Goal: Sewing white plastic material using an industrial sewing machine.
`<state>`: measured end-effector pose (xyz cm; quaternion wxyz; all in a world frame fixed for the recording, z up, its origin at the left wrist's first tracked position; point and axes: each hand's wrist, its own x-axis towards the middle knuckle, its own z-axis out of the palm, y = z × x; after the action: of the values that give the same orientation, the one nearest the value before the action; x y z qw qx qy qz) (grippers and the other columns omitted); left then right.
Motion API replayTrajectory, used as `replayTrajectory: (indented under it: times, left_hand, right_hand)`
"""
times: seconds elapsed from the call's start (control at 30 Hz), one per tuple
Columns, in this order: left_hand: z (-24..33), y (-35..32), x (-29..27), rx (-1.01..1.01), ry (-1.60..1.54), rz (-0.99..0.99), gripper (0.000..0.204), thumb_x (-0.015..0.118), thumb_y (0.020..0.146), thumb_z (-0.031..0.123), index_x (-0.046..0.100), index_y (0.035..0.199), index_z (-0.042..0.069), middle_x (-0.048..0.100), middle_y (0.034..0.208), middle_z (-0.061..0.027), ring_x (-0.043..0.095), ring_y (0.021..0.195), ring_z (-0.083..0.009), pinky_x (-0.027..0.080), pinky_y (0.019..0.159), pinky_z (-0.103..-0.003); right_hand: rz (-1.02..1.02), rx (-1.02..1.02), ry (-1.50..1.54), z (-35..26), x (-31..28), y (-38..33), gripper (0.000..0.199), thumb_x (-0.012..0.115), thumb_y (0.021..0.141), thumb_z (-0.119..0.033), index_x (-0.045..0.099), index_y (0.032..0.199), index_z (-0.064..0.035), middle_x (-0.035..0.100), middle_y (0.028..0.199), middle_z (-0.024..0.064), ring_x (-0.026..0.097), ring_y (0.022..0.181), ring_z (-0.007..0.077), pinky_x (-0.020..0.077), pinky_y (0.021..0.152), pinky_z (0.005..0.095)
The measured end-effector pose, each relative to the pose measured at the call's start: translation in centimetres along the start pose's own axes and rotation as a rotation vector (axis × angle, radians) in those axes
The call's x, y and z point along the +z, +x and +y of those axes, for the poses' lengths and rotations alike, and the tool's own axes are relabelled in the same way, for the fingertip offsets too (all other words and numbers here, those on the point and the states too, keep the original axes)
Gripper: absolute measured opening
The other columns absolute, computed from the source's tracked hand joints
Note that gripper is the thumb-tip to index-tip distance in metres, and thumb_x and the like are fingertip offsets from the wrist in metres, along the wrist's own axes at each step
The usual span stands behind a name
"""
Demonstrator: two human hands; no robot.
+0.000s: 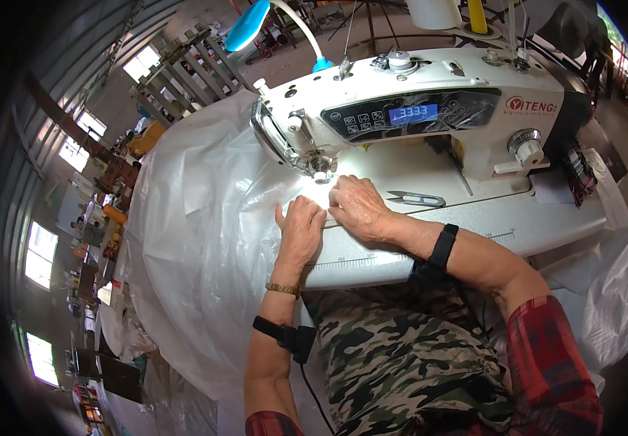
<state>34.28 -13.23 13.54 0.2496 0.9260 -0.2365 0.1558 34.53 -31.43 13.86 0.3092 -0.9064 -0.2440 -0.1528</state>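
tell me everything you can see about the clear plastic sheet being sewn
The plastic sheet is thin, translucent and whitish, with soft folds and creases. It spreads in a large heap over the table to the person's left and hangs off the near edge. One edge lies flat on the bed of the white sewing machine, running under the needle area, brightly lit there. The left hand rests flat on it, fingers toward the needle; the right hand presses it down just beside, the two hands touching.
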Motion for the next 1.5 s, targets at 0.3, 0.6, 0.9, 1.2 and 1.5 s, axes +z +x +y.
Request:
replayTrajectory:
  times: [0.3,0.6,0.9,1.2,1.5]
  left_hand:
    - [-0.9,0.3,1.5,0.04,0.099,0.109,0.017,0.065,0.088,0.021,0.059,0.084,0.006,0.053,0.094,-0.0068,0.054,0.097,-0.0268,0.028,0.104,-0.056]
    - [-1.0,0.8,1.2,-0.09,-0.129,0.145,0.02,0.073,0.073,0.008,0.06,0.087,0.003,0.06,0.086,-0.0094,0.06,0.083,-0.0247,0.046,0.086,-0.036]
    - [-0.3,0.6,0.8,-0.096,-0.233,0.163,0.006,0.066,0.075,0.001,0.067,0.081,0.0,0.063,0.083,-0.0118,0.061,0.081,-0.0254,0.049,0.076,-0.035]
    - [0.7,-0.8,-1.0,0.292,0.157,0.1,0.011,0.065,0.081,0.001,0.07,0.09,0.003,0.06,0.087,-0.0084,0.059,0.084,-0.0264,0.05,0.076,-0.04]
    - [0.6,0.0,-1.3,0.31,0.239,0.054,0.007,0.066,0.082,0.002,0.07,0.088,0.003,0.057,0.082,-0.0085,0.058,0.08,-0.0249,0.051,0.07,-0.037]
  right_hand:
    - [0.032,-0.013,-0.041,0.2,0.3,0.0,0.017,0.063,0.083,-0.018,0.07,0.086,-0.0035,0.062,0.094,0.0143,0.057,0.101,0.0305,0.0434,0.088,0.0436]
    - [0.07,-0.013,-0.008,0.1,0.4,0.1,0.011,0.066,0.082,-0.015,0.064,0.086,-0.0057,0.06,0.093,0.0116,0.056,0.099,0.0299,0.0423,0.085,0.0439]
    - [0.102,-0.099,-0.058,0.1,0.2,-0.1,0.009,0.064,0.085,-0.013,0.069,0.085,-0.0055,0.061,0.091,0.0109,0.058,0.096,0.0294,0.044,0.084,0.0428]
    - [-0.018,-0.116,-0.082,0.4,-0.4,-0.3,0.012,0.064,0.085,-0.014,0.074,0.086,-0.008,0.065,0.095,0.0095,0.06,0.1,0.0257,0.0467,0.085,0.0396]
    - [-0.073,-0.101,-0.202,0.2,-0.5,-0.3,0.013,0.062,0.085,-0.015,0.074,0.087,-0.0105,0.066,0.096,0.0074,0.06,0.1,0.0249,0.0474,0.084,0.0397]
